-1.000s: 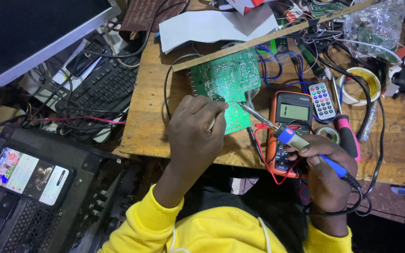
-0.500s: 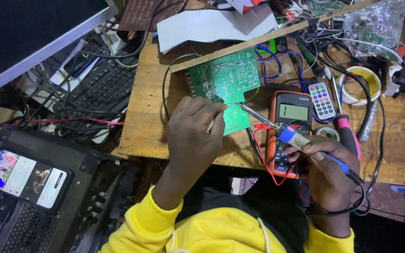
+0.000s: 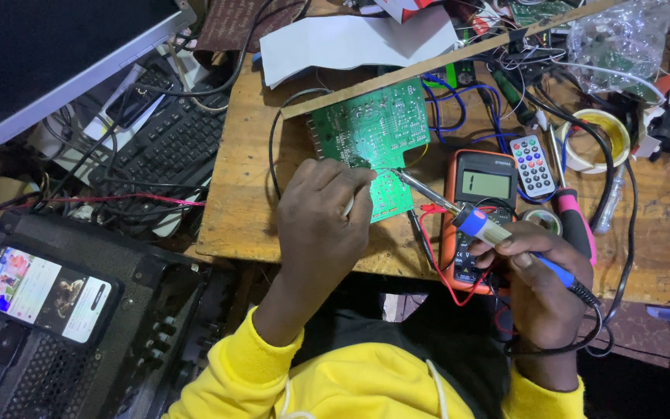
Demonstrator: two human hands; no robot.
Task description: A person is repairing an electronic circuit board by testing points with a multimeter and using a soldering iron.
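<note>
Head view, looking down on a scuffed wooden bench point(image 3: 250, 194) crowded with wires: there is little in the way of containers — a clear crinkled plastic bag point(image 3: 622, 39) at the far right corner holds small parts too blurred to name, and a flat roll of yellowish tape point(image 3: 599, 140) lies beside it with a cable running across its hollow centre. The green circuit board point(image 3: 374, 132) lies flat near the middle of the bench, solder side up, dotted with shiny joints, its near edge under the left hand point(image 3: 323, 225). That hand is curled nearly closed, knuckles up, fingertips pressed to the board; whether it pinches anything cannot be told. The right hand point(image 3: 540, 283) is wrapped firmly round the blue handle of a soldering iron point(image 3: 490, 229), whose thin metal tip reaches left to touch the board just beside the left fingertips. Under the iron lies an orange-cased multimeter point(image 3: 482, 194) with a grey screen and red and black leads, and next to it a small white remote point(image 3: 533, 164) with rows of coloured buttons. A pink-handled screwdriver point(image 3: 575, 225) rests just right of the meter. A black keyboard point(image 3: 168, 147) sits off the bench's left edge — below it a phone point(image 3: 44, 293) glows on a dark ridged case.
</note>
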